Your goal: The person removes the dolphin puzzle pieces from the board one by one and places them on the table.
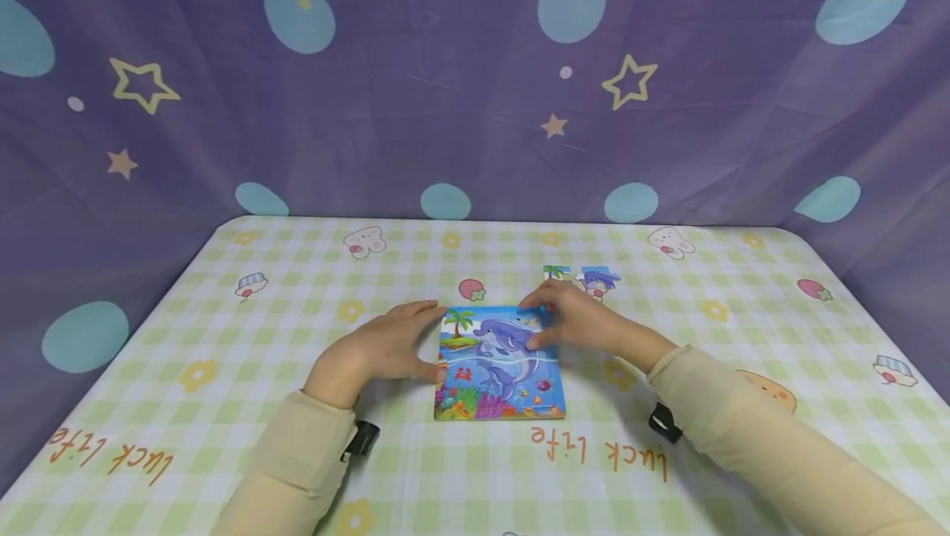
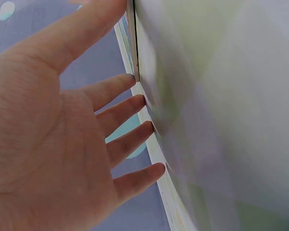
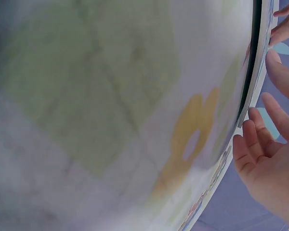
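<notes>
A square picture puzzle with a dolphin, a palm tree and coral lies flat on the tablecloth. At its left side is my left hand, thumb touching the lower left edge and the other fingers stretched toward the upper left corner. The left wrist view shows that hand with its fingers straight and spread. My right hand reaches over the upper right corner, its thumb on the dolphin picture and index finger at the top edge. In the right wrist view, the right hand has thumb and index finger apart, the others slightly bent.
Beyond my right hand lie loose puzzle pieces, one with a palm tree and one with a dolphin. A checked tablecloth with printed figures covers the table. Behind it hangs a purple curtain.
</notes>
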`<state>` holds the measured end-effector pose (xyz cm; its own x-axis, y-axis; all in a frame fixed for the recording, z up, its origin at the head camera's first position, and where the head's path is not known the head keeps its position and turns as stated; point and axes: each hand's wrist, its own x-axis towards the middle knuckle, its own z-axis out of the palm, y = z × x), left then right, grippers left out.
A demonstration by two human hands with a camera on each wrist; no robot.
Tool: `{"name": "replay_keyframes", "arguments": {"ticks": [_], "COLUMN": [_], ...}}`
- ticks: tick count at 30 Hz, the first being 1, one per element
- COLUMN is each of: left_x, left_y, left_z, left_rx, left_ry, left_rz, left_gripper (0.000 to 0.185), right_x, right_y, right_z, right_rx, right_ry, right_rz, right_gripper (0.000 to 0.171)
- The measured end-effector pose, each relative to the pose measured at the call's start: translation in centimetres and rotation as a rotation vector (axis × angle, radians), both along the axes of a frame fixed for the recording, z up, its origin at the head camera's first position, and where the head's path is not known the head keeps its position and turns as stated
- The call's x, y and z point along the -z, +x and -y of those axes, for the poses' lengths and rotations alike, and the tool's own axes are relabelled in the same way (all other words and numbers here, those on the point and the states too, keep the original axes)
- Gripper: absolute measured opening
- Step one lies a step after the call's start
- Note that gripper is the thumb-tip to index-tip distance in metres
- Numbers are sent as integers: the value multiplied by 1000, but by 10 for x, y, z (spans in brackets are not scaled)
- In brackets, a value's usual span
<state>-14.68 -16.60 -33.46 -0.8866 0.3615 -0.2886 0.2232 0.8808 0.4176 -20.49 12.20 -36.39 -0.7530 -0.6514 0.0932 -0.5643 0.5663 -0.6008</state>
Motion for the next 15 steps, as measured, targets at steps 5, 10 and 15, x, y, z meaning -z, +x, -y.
{"name": "replay_keyframes", "arguments": {"ticks": [5, 10, 15], "left_x": [0, 0, 0], "left_y": [-1, -1, -1], "left_z": [0, 0, 0], "left_rx": [2, 5, 5], "left_ry": [2, 1, -3], "left_rz": [0, -1, -2], "left_gripper": [94, 94, 94], "right_x": [0, -2, -5], "right_y": [3, 4, 4], "right_z": [2, 3, 6], "right_rx": [19, 27, 10], "right_ry": [51, 103, 119], "right_rz": [7, 9, 7], "right_gripper": [53, 53, 50]}}
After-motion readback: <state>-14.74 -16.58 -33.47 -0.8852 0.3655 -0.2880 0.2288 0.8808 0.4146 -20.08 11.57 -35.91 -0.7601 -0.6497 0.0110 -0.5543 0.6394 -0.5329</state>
